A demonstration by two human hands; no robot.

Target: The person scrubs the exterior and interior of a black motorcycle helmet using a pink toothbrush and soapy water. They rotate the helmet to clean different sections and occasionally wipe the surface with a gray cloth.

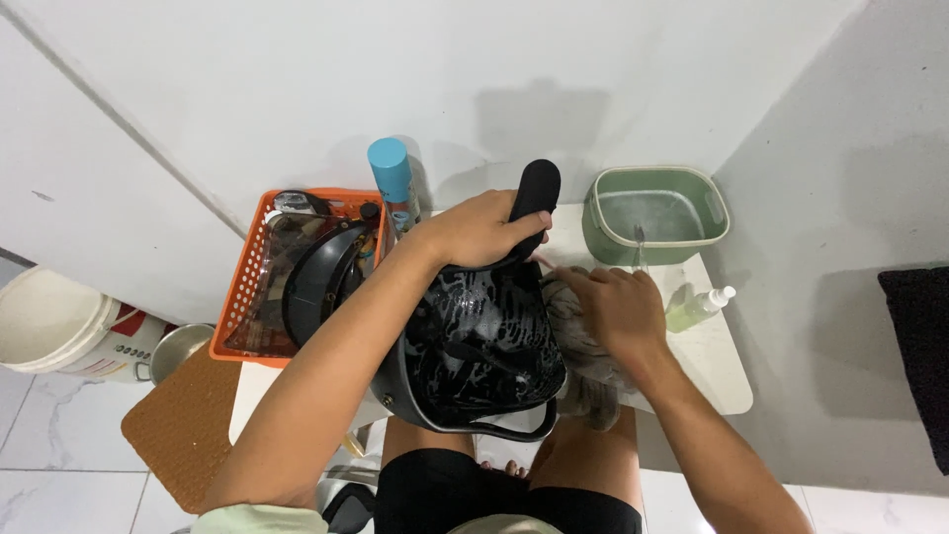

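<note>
**Inspector:** White walls meet at a corner, with a small white table (712,371) set against them. Start nearest the person.

**Assistant:** Closest in, a glossy black helmet (474,351) sits over the person's lap at the table's front edge, opening upward, liner exposed. The left hand (481,229) is wrapped around the helmet's black visor peak (536,198), fingers curled tight about it. The right hand (615,309), just right of the helmet, presses down on a grey cloth (591,368), fingers together and bent into the fabric.

**Inspector:** Handling?

**Assistant:** In my judgement the helmet is rigid, moderately heavy, and its shell looks wet and slick; the peak or the rim gives the surest hold. The cloth is soft and limp, and looks damp.

**Inspector:** Containers?

**Assistant:** Left of the helmet, an orange plastic basket (242,297) holds a dark curved visor and smaller dark items I cannot identify. Behind the helmet, a can with a blue cap (389,170) stands by the basket's far corner. Right of the helmet, a pale green spray bottle (695,308) lies on the table. Beyond that, a green tub (605,235) holds clear water. Far left of the helmet, on the floor, stand a white bucket (44,321) and a metal pot (176,348); contents not visible.
</note>
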